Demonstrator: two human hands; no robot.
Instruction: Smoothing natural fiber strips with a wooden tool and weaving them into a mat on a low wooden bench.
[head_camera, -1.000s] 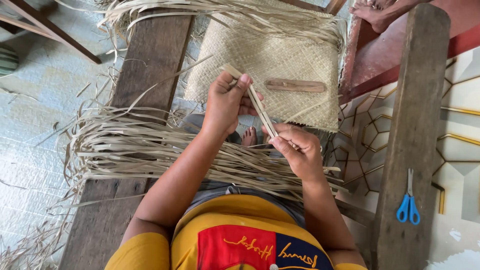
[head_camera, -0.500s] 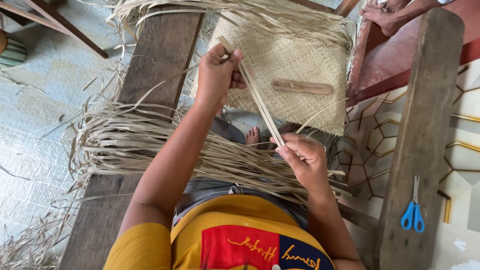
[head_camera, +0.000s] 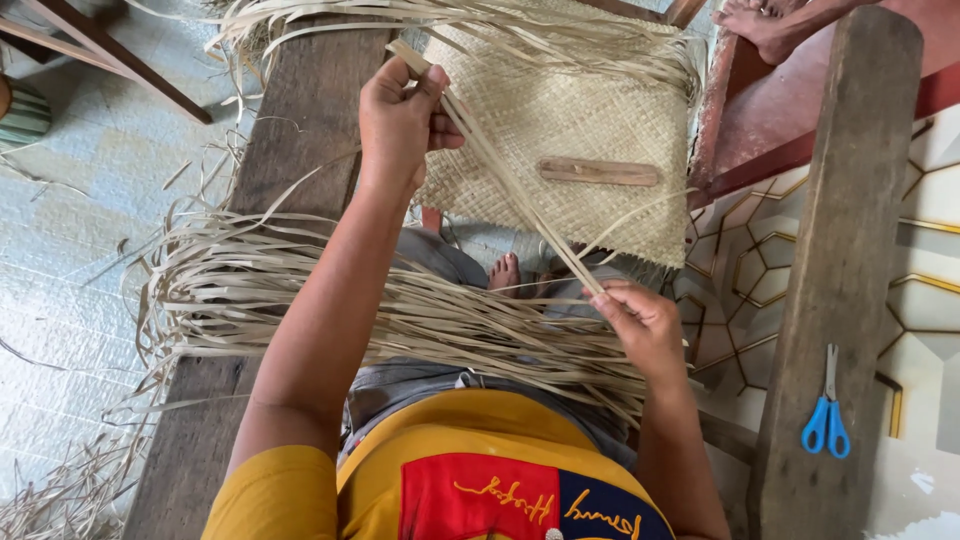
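Both hands, left hand (head_camera: 400, 115) and right hand (head_camera: 640, 325), pinched shut on taut leaf strip (head_camera: 515, 190), above woven mat (head_camera: 590, 120)

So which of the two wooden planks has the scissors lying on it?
The right-hand plank: blue-handled scissors lie near its lower end. The left plank carries only loose straw strips.

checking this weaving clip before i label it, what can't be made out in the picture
Head view, the only one:
- Woven mat: its far edge runs off the top of the frame, under loose strands.
- Left hand: its fingertips fold round the leaf strip, so the grip there is hidden.
- Right hand: seen from the back; the strip's lower end disappears inside it.
- Another person's foot: cut off by the top edge.
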